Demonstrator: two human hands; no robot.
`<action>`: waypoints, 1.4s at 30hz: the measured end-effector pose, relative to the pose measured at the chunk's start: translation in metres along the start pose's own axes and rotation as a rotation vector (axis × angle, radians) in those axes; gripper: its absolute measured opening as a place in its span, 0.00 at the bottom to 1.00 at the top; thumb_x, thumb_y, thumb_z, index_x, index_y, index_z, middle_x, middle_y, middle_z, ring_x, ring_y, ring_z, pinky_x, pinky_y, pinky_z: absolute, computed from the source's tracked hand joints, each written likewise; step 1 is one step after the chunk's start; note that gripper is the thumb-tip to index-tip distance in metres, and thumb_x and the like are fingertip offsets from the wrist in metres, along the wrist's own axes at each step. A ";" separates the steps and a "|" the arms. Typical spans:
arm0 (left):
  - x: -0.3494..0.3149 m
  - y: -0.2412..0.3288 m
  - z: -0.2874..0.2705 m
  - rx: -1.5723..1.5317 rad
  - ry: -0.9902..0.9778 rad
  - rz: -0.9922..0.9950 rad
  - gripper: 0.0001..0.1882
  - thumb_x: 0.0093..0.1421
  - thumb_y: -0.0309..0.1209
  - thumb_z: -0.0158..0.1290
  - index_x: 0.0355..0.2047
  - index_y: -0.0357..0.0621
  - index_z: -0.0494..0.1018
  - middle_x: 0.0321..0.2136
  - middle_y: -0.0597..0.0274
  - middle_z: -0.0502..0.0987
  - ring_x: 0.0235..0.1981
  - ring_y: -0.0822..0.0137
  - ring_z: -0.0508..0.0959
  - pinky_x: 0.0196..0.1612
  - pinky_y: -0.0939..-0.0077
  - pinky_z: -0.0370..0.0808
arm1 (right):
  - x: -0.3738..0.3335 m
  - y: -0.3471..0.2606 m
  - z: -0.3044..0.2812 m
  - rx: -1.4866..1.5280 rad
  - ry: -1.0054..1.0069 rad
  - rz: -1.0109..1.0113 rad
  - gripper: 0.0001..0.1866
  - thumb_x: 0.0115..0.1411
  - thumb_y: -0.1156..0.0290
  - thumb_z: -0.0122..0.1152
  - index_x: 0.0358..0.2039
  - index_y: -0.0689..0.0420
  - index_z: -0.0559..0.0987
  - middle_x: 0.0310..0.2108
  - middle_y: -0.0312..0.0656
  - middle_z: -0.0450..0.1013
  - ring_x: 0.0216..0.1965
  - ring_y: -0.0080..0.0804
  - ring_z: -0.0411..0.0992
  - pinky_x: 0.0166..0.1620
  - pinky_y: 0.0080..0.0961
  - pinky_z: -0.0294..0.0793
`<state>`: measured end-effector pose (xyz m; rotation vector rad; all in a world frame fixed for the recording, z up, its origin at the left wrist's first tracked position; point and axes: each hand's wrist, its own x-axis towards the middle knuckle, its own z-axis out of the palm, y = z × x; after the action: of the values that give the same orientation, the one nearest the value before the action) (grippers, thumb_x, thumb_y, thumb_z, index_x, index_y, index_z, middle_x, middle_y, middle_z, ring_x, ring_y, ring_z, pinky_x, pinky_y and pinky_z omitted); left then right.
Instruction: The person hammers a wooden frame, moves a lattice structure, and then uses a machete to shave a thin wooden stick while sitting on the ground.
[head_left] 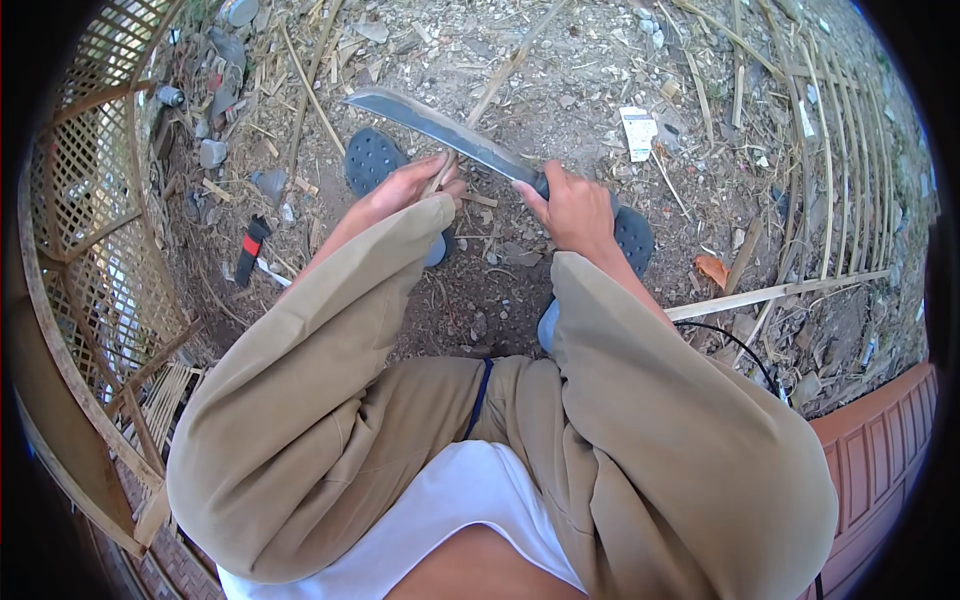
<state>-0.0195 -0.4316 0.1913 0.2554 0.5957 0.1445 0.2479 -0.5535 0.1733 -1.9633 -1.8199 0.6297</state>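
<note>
Gripping at both sides: your right hand [580, 212] is wrapped around the knife's handle, and your left hand [400, 188] pinches a thin wooden strip [438, 178] between thumb and fingers. Hands apart from each other, joined only by the work between them. The knife [435, 125] lies across the line of the strip, its tip pointing toward the far left of the ground [500, 310]; the strip appears to run on beneath the blade toward the ground's far edge. Contact between edge and strip: cannot tell.

Step in hand, as judged: a trimming or splitting cut on the strip. Next move probably calls for a steady left pinch, fingers well back from the blade, and the stroke directed clear of the left clog [372, 158].

Surroundings: a slatted frame [838, 150] near the ground's right edge; lattice basketwork [95, 150] along its left edge.
</note>
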 end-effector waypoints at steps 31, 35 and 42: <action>0.018 0.008 0.024 0.652 0.067 0.321 0.24 0.78 0.56 0.44 0.42 0.47 0.69 0.28 0.67 0.71 0.29 0.74 0.69 0.33 0.76 0.68 | 0.063 -0.033 -0.042 0.701 0.022 0.130 0.17 0.59 0.63 0.80 0.38 0.61 0.81 0.21 0.36 0.74 0.22 0.23 0.70 0.28 0.32 0.68; 0.029 0.008 0.024 0.733 0.013 0.190 0.27 0.80 0.55 0.42 0.56 0.43 0.73 0.40 0.61 0.79 0.41 0.69 0.79 0.47 0.70 0.77 | 0.083 -0.052 -0.029 0.976 0.107 0.080 0.15 0.57 0.71 0.78 0.41 0.61 0.81 0.28 0.40 0.82 0.28 0.25 0.80 0.34 0.33 0.77; 0.042 0.077 0.025 0.999 0.208 0.168 0.33 0.79 0.58 0.39 0.58 0.39 0.74 0.44 0.55 0.79 0.39 0.65 0.84 0.38 0.67 0.86 | 0.083 -0.034 -0.055 0.701 0.038 -0.058 0.14 0.57 0.79 0.72 0.42 0.64 0.78 0.27 0.52 0.77 0.29 0.43 0.79 0.35 0.37 0.74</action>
<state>0.0248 -0.3541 0.2104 1.2715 0.8203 0.0233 0.2556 -0.4667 0.2327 -1.4307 -1.3616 1.0304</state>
